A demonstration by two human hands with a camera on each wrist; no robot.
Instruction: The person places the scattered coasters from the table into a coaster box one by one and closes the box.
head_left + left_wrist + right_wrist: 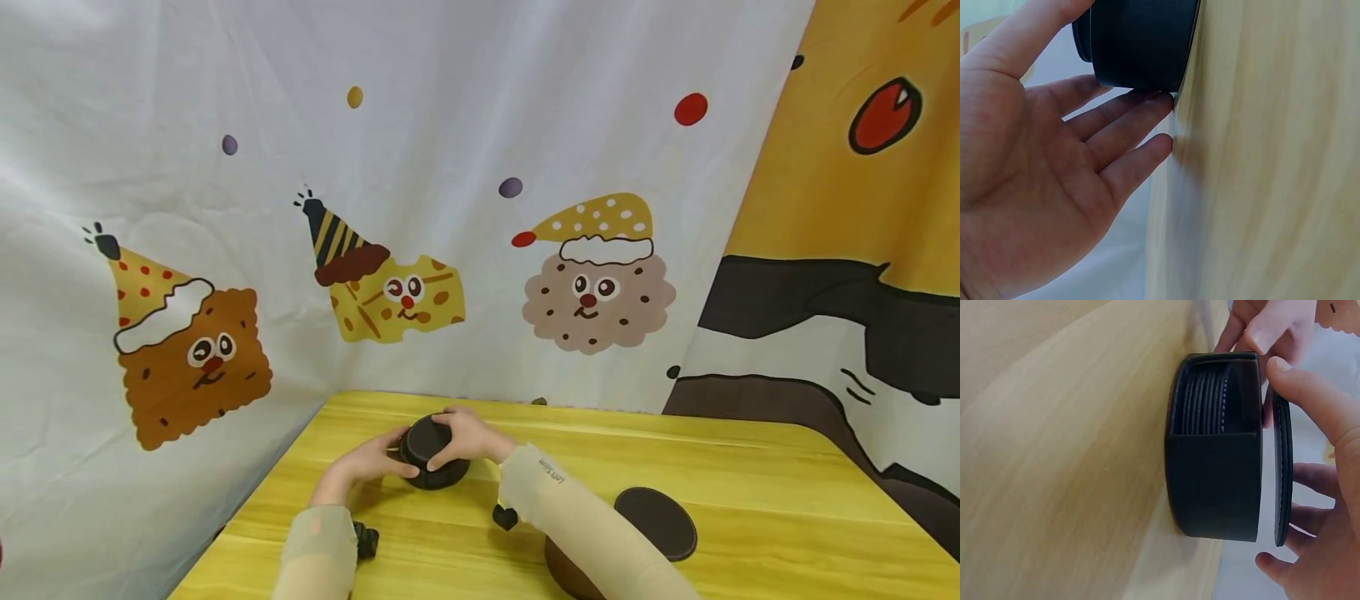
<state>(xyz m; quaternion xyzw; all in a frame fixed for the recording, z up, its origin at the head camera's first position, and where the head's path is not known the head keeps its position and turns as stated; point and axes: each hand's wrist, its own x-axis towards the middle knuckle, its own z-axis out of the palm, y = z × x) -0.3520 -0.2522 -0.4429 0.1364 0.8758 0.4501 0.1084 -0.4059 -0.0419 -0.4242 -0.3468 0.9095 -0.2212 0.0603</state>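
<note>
A round black coaster holder (1213,487) stands on the table, with a stack of several dark coasters (1205,400) showing through the cut-out in its side. My right hand (467,436) grips one round black coaster (1284,469) by its edges, thumb on the near side. That coaster is level just above the holder's top, with a narrow gap between them. On the left, my left hand (372,460) holds the holder's side between thumb and fingers. The left wrist view shows its fingers (1129,131) against the holder low down, near the tabletop.
Another dark round disc (656,523) lies on the yellow wood-grain table (757,492) at the right. Beside it is a brown rounded piece (564,573), partly hidden by my right sleeve. A white printed cloth (465,125) hangs behind the table and along its left side.
</note>
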